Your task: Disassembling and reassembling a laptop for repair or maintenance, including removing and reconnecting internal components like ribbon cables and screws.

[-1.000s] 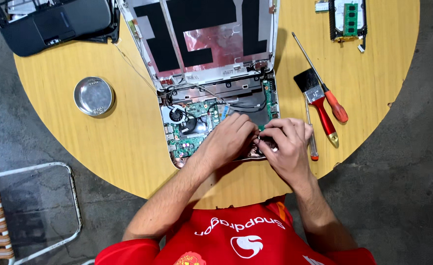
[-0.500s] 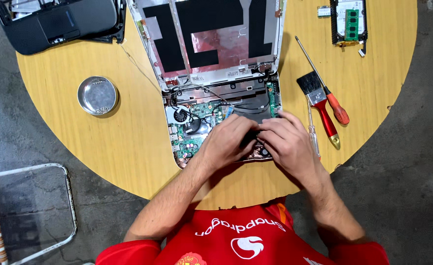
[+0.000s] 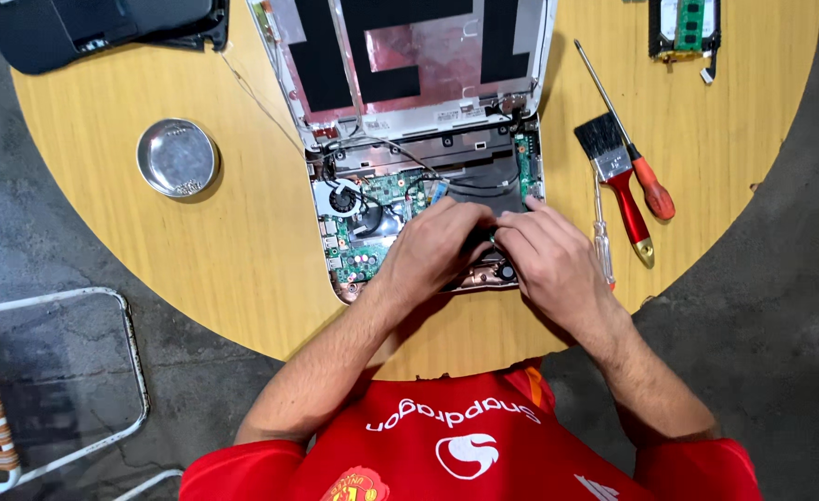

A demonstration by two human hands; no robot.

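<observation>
An opened laptop point(image 3: 372, 209) lies on a round wooden table point(image 3: 168, 269), its base stripped so the green board and round fan show. The lid point(image 3: 409, 65) lies flat behind it, patched with black and silver foil. My left hand point(image 3: 432, 246) and my right hand point(image 3: 548, 260) rest on the base's near right part. Their fingertips meet and pinch a small dark part there, which the fingers mostly hide.
Right of the laptop lie a black-bristled brush with a red handle point(image 3: 613, 167), a red-handled screwdriver point(image 3: 646, 181) and a slimmer screwdriver point(image 3: 599, 237). A round metal dish point(image 3: 177, 158) sits to the left. A black cover point(image 3: 84, 28) lies far left, a drive with a green module point(image 3: 683, 23) far right. A metal-framed chair point(image 3: 47, 371) stands below left.
Both hands stay on the same spot of the laptop base, and the fingertips have drawn closer together. The view has shifted slightly.
</observation>
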